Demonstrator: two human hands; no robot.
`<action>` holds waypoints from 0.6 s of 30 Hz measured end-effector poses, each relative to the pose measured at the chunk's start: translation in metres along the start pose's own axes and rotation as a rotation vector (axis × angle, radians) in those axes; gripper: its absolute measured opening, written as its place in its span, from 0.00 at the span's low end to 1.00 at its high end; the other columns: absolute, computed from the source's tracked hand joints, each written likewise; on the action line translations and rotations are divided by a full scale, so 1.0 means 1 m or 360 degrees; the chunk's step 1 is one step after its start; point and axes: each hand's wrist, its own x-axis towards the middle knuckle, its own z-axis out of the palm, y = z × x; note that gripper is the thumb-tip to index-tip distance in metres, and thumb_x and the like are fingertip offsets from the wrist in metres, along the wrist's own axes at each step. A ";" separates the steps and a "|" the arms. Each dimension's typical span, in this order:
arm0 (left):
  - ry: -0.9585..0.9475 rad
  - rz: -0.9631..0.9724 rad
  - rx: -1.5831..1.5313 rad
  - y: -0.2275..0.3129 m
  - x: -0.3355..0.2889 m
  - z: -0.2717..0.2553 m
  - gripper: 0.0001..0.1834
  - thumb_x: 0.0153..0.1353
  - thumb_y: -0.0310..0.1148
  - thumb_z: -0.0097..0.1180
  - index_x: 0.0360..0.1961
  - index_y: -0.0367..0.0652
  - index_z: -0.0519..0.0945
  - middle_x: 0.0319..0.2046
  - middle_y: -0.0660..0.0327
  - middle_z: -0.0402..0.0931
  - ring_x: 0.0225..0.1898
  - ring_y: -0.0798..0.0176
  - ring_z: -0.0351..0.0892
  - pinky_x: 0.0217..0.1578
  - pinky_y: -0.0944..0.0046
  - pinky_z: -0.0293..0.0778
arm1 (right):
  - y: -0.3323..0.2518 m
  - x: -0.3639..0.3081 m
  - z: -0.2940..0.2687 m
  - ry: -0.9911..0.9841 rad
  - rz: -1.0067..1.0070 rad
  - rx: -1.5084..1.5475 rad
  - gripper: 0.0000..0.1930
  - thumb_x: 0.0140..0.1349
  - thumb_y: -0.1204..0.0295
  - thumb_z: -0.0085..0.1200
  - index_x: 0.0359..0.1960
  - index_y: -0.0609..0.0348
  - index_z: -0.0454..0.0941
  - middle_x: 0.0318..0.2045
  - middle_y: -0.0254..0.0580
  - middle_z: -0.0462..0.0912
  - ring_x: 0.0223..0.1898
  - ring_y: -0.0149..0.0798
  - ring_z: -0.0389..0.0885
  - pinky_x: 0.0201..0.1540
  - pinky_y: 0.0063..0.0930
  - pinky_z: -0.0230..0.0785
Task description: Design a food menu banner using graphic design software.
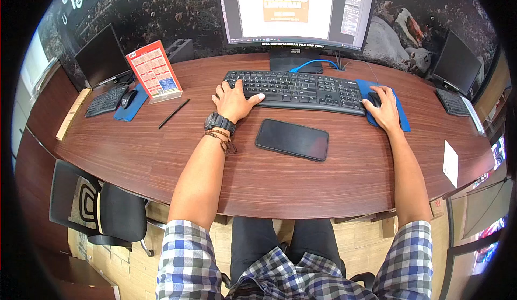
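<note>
Woodgrain desk [312,189], keyboard [301,91] touched by a spread left hand [235,104]; on its blue pad [402,118], a probably light, slick mouse [374,100], best held by its sides, is cupped under the right hand [385,113].

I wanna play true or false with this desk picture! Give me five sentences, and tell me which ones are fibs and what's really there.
1. The left hand touches the long black keyboard. True.
2. The flat, rectangular black phone lies on the brown wood-grain desk. True.
3. The right hand holds the phone. False: it holds the small black computer mouse.
4. The thin black pen lies to the right of the keyboard. False: it lies to the left.
5. The red-and-white card calendar stands on the desk. True.
</note>
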 end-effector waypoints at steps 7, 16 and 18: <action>0.0191 0.0260 -0.0054 -0.003 0.001 0.001 0.35 0.54 0.58 0.66 0.57 0.47 0.79 0.67 0.38 0.59 0.71 0.37 0.51 0.67 0.35 0.48 | -0.005 0.003 -0.005 -0.0080 -0.0054 -0.0107 0.28 0.55 0.55 0.63 0.56 0.51 0.78 0.57 0.50 0.73 0.60 0.54 0.72 0.59 0.47 0.67; 0.0399 0.0431 -0.0240 -0.001 0.000 0.007 0.27 0.54 0.56 0.67 0.41 0.41 0.87 0.67 0.35 0.58 0.68 0.36 0.55 0.67 0.38 0.52 | 0.006 0.001 0.002 0.0011 0.0012 0.0193 0.17 0.57 0.68 0.58 0.49 0.57 0.81 0.50 0.49 0.78 0.54 0.53 0.77 0.57 0.40 0.69; 0.0362 0.0276 -0.0203 0.002 -0.002 0.005 0.33 0.57 0.59 0.63 0.46 0.36 0.84 0.67 0.32 0.56 0.69 0.35 0.54 0.67 0.41 0.55 | 0.007 0.001 0.002 -0.0009 0.0056 0.0199 0.17 0.57 0.68 0.59 0.48 0.58 0.82 0.50 0.49 0.78 0.54 0.52 0.77 0.57 0.40 0.69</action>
